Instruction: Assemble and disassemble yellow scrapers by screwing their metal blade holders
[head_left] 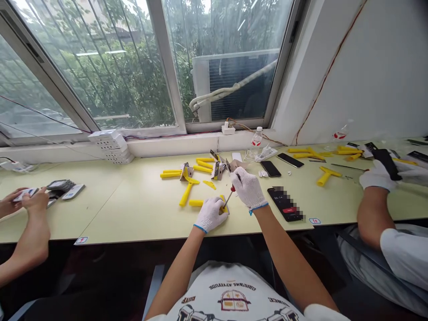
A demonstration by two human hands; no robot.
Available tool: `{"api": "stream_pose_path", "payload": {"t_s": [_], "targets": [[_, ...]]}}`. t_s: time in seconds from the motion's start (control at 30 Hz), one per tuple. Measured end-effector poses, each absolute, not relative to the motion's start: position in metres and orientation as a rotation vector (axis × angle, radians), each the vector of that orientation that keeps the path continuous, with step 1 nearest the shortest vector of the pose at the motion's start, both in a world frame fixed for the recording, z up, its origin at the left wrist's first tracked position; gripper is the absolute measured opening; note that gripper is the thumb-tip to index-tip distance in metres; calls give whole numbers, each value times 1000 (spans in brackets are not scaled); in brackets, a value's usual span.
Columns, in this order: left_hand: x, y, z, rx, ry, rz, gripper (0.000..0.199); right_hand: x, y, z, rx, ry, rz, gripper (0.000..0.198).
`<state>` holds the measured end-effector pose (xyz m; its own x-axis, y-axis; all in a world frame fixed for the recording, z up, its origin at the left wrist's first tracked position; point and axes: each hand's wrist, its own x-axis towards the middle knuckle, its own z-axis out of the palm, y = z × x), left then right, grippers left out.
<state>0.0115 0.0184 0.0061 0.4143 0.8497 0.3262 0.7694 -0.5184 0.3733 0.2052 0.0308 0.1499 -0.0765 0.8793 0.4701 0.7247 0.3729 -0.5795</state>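
Observation:
A white knitted glove with a blue cuff covers each of my hands. My left hand [210, 215] is closed on the head end of a yellow scraper [195, 203] lying on the table, its handle pointing left. Above and to the right, my right hand [246, 187] grips a screwdriver [229, 198] with a red part near its shaft. The shaft slants down to the scraper's head by my left fingers; the exact contact point is hidden. Beyond them lie another yellow scraper [189, 191], a loose yellow piece [209, 184] and several scrapers with cardboard sleeves [217, 170].
A phone with a lit timer [284, 204] lies right of my right hand. Two more phones, earbud pieces and a water bottle [257, 137] stand farther back. Co-workers' hands are at both sides: bare hands [33, 198] at left, a gloved hand [377, 176] at right.

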Motion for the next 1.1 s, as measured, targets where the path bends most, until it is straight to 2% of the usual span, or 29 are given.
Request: {"api": "stream_pose_path", "payload": {"t_s": [0.17,0.33,0.53,0.7,0.77,0.83,0.97,1.03,1.1], "targets": [[11,22,2,2493,1440,740,19,197,30,174,-1707,-2068,-159,41],[8,28,2,2485,1391,724,20,190,51,197,-1450,-2497,-279,35],[5,35,2,2480,1358,740,21,209,78,202,-1178,-2739,-234,26],[4,37,3,2494,1330,717,20,221,81,214,-1028,-2802,186,14],[4,37,5,2495,1331,707,19,222,79,218,-1036,-2789,245,13],[6,36,7,2482,1341,717,18,221,77,219,-1095,-2779,140,14],[8,34,12,2450,1372,712,19,214,76,216,-1384,-2707,-248,40],[9,33,13,2439,1386,688,18,213,76,215,-1278,-2759,-285,33],[9,32,14,2425,1396,682,18,213,77,217,-1053,-2817,-137,20]]}}
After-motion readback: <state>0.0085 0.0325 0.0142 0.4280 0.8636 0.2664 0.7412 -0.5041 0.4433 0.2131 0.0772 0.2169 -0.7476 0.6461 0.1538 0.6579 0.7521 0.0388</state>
